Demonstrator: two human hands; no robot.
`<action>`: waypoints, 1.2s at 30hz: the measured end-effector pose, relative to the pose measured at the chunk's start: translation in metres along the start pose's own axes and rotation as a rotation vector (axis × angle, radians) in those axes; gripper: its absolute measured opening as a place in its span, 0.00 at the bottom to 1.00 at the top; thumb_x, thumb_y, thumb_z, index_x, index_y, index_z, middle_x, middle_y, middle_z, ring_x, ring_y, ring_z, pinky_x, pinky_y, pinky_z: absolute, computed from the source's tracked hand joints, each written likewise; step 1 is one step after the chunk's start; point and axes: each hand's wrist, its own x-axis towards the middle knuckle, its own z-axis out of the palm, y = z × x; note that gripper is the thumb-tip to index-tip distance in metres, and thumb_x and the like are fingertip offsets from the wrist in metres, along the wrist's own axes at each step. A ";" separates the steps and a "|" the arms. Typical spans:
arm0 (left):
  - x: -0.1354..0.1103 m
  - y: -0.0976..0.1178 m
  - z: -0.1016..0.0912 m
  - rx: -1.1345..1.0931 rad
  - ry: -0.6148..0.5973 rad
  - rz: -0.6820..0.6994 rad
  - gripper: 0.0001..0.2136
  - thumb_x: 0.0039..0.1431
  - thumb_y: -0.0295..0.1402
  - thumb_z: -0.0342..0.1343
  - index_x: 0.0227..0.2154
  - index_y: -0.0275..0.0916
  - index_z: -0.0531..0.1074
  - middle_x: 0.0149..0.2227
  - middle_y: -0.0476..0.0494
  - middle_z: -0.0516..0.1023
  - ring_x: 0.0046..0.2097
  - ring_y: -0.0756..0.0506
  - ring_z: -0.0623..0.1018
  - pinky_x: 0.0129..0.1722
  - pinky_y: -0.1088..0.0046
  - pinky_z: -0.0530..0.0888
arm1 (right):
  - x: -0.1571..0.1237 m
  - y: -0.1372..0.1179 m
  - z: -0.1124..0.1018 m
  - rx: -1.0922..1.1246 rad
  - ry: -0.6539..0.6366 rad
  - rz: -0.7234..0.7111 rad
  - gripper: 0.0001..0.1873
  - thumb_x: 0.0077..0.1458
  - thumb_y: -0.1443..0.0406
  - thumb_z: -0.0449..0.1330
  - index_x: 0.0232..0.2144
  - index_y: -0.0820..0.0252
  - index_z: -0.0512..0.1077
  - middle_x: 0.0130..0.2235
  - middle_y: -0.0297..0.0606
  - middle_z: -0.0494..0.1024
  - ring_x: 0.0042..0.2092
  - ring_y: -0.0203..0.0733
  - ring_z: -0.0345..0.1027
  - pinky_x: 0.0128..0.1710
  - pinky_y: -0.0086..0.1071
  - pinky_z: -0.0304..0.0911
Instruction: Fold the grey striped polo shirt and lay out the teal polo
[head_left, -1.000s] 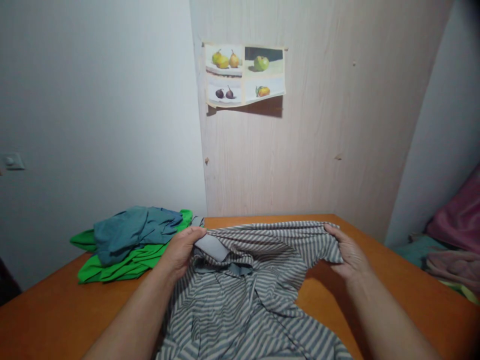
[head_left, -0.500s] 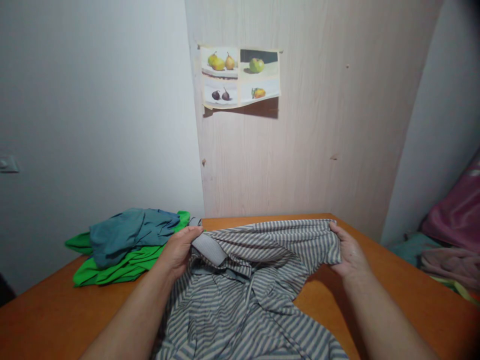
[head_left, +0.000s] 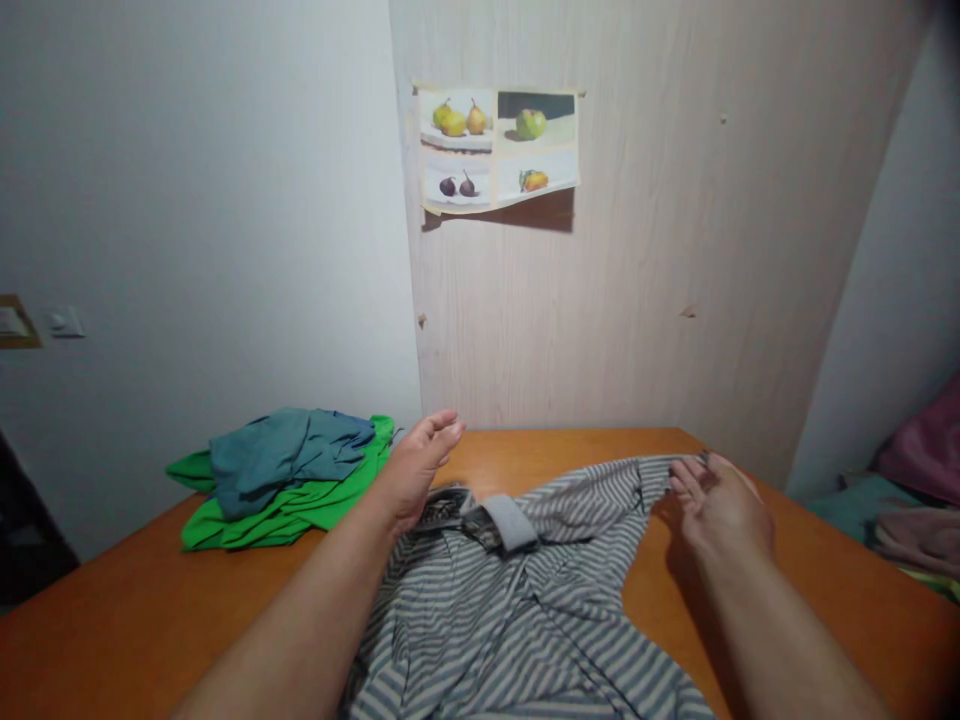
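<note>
A grey-and-white striped shirt (head_left: 480, 610) with a plain grey collar (head_left: 510, 522) lies rumpled in front of me, its lower part running out of view at the bottom. My right hand (head_left: 724, 505) pinches the end of a sleeve (head_left: 600, 490) and stretches it out to the right, a little above the table. Over the left shoulder of the shirt, my left hand (head_left: 427, 465) is raised with fingers extended and nothing in them. The far left part of the shirt is hidden behind my left wrist and forearm.
A pile of a teal garment (head_left: 289, 455) and a bright green garment (head_left: 262, 525) lies on the orange table (head_left: 135, 600) at left. Behind stands a wall with a fruit picture (head_left: 499, 150). Pink cloth (head_left: 926, 450) and other fabrics are beyond the right edge.
My left hand has let go of the shirt and moved right. The collar has dropped onto the shirt, while my right hand keeps the sleeve end. The view has turned slightly left.
</note>
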 end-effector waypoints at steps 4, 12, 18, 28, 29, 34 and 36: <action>-0.003 -0.003 0.003 0.174 0.053 0.054 0.21 0.53 0.47 0.63 0.45 0.39 0.74 0.46 0.40 0.80 0.49 0.41 0.76 0.44 0.69 0.67 | -0.023 -0.001 0.016 -0.162 0.058 -0.183 0.20 0.48 0.59 0.66 0.45 0.52 0.71 0.42 0.31 0.78 0.40 0.33 0.74 0.29 0.21 0.67; -0.013 -0.056 -0.037 0.887 0.041 0.099 0.16 0.45 0.44 0.64 0.35 0.40 0.75 0.40 0.38 0.79 0.43 0.37 0.77 0.41 0.68 0.67 | -0.084 0.010 0.039 -0.789 -0.957 -0.004 0.27 0.54 0.52 0.63 0.51 0.62 0.73 0.23 0.28 0.71 0.25 0.36 0.63 0.25 0.28 0.57; -0.027 -0.069 -0.055 1.004 0.135 -0.096 0.07 0.40 0.36 0.63 0.20 0.43 0.69 0.28 0.41 0.77 0.39 0.35 0.77 0.37 0.66 0.63 | -0.105 0.026 0.033 -1.048 -1.410 -0.042 0.28 0.44 0.66 0.65 0.50 0.57 0.75 0.40 0.34 0.78 0.42 0.43 0.69 0.41 0.31 0.61; 0.000 -0.056 -0.044 0.365 0.009 -0.175 0.13 0.51 0.45 0.56 0.27 0.39 0.71 0.27 0.44 0.78 0.24 0.48 0.73 0.24 0.75 0.63 | -0.098 0.036 0.041 -0.560 -1.001 0.296 0.11 0.54 0.56 0.63 0.32 0.57 0.71 0.30 0.34 0.79 0.29 0.35 0.70 0.28 0.26 0.62; 0.004 -0.051 -0.041 0.272 0.032 -0.152 0.15 0.53 0.46 0.55 0.34 0.39 0.72 0.33 0.42 0.80 0.28 0.48 0.76 0.26 0.76 0.66 | -0.096 0.033 0.043 -0.430 -0.887 0.319 0.13 0.53 0.55 0.66 0.37 0.55 0.73 0.37 0.36 0.81 0.35 0.37 0.74 0.33 0.27 0.67; 0.000 -0.040 -0.029 0.008 0.183 -0.090 0.23 0.52 0.44 0.63 0.49 0.42 0.69 0.47 0.40 0.78 0.45 0.44 0.78 0.39 0.72 0.71 | -0.088 0.023 0.048 -0.187 -0.574 0.274 0.33 0.49 0.56 0.71 0.56 0.41 0.66 0.57 0.33 0.75 0.55 0.39 0.72 0.49 0.31 0.70; -0.013 -0.045 -0.023 0.174 0.120 -0.043 0.17 0.54 0.44 0.61 0.42 0.39 0.73 0.40 0.42 0.79 0.42 0.43 0.77 0.39 0.72 0.70 | -0.087 0.022 0.048 -0.302 -0.606 0.247 0.31 0.49 0.55 0.71 0.55 0.44 0.69 0.57 0.35 0.75 0.55 0.40 0.71 0.47 0.30 0.70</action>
